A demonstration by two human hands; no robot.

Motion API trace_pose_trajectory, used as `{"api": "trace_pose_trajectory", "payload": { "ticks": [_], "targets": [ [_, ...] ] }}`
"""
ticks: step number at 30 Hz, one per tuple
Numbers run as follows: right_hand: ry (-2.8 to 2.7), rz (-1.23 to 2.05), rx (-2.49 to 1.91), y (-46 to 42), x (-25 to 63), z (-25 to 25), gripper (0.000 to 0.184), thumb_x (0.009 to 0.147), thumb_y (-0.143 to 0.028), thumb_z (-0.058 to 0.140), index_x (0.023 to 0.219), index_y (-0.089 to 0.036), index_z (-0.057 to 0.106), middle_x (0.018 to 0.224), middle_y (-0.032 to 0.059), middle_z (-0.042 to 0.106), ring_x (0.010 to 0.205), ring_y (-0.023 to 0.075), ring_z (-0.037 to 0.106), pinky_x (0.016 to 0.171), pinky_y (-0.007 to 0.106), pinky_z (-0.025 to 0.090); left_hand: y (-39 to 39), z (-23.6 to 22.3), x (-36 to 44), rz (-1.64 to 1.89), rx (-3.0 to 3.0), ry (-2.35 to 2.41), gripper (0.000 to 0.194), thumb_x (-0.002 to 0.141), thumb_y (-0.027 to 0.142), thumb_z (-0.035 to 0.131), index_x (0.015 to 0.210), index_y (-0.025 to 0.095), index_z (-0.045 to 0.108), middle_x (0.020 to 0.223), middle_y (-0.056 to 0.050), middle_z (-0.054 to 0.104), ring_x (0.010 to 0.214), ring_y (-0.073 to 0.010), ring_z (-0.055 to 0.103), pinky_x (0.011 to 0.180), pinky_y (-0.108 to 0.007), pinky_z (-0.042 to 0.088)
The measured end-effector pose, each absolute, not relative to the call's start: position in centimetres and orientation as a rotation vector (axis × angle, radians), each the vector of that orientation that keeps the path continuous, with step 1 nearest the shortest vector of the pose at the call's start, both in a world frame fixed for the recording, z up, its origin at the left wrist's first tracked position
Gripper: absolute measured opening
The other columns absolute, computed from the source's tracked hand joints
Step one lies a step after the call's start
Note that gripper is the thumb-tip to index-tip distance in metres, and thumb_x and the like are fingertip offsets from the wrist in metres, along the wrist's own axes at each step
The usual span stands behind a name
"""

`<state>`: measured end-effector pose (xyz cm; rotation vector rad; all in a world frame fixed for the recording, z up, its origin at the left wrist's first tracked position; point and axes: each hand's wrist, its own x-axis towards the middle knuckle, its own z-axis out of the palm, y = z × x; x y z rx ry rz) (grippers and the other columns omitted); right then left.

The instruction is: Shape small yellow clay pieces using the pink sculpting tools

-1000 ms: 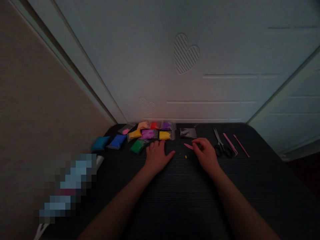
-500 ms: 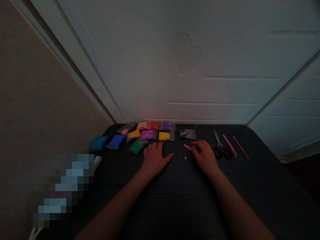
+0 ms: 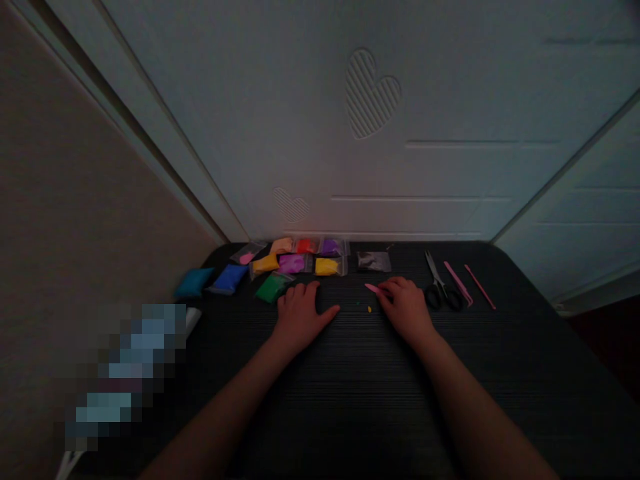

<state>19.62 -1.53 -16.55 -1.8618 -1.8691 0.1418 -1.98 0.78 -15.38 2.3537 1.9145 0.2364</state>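
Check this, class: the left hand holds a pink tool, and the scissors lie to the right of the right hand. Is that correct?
Wrong hand: the head view shows the right hand holding a pink tool. The scissors are placed as stated.

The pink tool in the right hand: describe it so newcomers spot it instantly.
On the dark table, find the right hand, left of the scissors. The pink tool juts from it, tip pointing left. Unlike the two other pink ones right of the scissors, it is held.
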Motion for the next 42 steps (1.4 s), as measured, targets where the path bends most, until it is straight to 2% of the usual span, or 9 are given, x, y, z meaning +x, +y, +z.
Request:
{"api": "trace_pose_trajectory", "payload": {
  "ticks": [6, 13, 24, 33, 39, 42],
  "targets": [
    [-1.865, 0.143, -1.906, -1.6, 19.5, -16.3, 0.02, 0.08, -0.033, 0.047, 0.09, -0.023, 0.062, 0.094, 0.0039, 0.058, 0.085, 0.0191, 0.05, 0.071, 0.031, 0.032, 2.0, -15.7, -0.1, 0.297, 2.399, 1.924, 0.061, 0.071, 0.061, 0.038, 0.115, 0.02, 0.043, 0.101, -0.01, 0.05, 0.096, -0.0287, 0.044, 0.078, -0.04, 0.033],
    [-1.827, 0.208, -1.924, -1.3, 19.6, -16.6, 0.015, 0.078, -0.031, 0.048, 0.081, -0.022, 0.06, 0.089, 0.0024, 0.059, 0.083, 0.0188, 0.05, 0.069, 0.03, 0.031, 0.5, -15.8, -2.5, 0.265, 2.38, 1.886, 0.06, 0.07, 0.061, 0.039, 0.115, 0.022, 0.042, 0.1, -0.008, 0.05, 0.097, -0.0277, 0.044, 0.079, -0.04, 0.033],
    [-1.826, 0.185, -1.902, -1.3, 19.6, -16.5, 0.012, 0.077, -0.027, 0.049, 0.082, -0.022, 0.059, 0.088, 0.0019, 0.059, 0.083, 0.0183, 0.05, 0.069, 0.029, 0.031, 1.6, -15.9, 0.0, 0.333, 2.468, 1.857, 0.057, 0.073, 0.06, 0.036, 0.113, 0.02, 0.044, 0.1, -0.009, 0.05, 0.094, -0.027, 0.044, 0.078, -0.038, 0.032],
    [-1.815, 0.233, -1.901, -1.3, 19.8, -16.9, 0.014, 0.076, -0.029, 0.049, 0.083, -0.022, 0.059, 0.091, 0.0028, 0.058, 0.085, 0.0187, 0.049, 0.072, 0.03, 0.031, 0.4, -15.9, -2.6, 0.3, 2.317, 1.878, 0.062, 0.067, 0.062, 0.044, 0.115, 0.024, 0.043, 0.101, -0.008, 0.05, 0.097, -0.0287, 0.045, 0.078, -0.041, 0.034],
    [-1.823, 0.227, -1.9, -1.3, 19.8, -16.9, 0.014, 0.076, -0.03, 0.05, 0.081, -0.023, 0.06, 0.09, 0.0022, 0.059, 0.084, 0.0185, 0.049, 0.071, 0.03, 0.031, 2.1, -15.2, -2.6, 0.359, 2.19, 1.723, 0.059, 0.068, 0.061, 0.044, 0.115, 0.024, 0.042, 0.096, -0.007, 0.051, 0.091, -0.0245, 0.049, 0.073, -0.035, 0.038],
    [-1.822, 0.229, -1.902, -1.3, 19.8, -16.8, 0.014, 0.075, -0.03, 0.05, 0.081, -0.023, 0.06, 0.09, 0.0025, 0.059, 0.084, 0.0186, 0.049, 0.071, 0.031, 0.031, 2.0, -15.3, -2.6, 0.342, 2.222, 1.757, 0.059, 0.068, 0.06, 0.046, 0.114, 0.024, 0.043, 0.097, -0.007, 0.052, 0.092, -0.0252, 0.048, 0.072, -0.036, 0.038]
  ]
}}
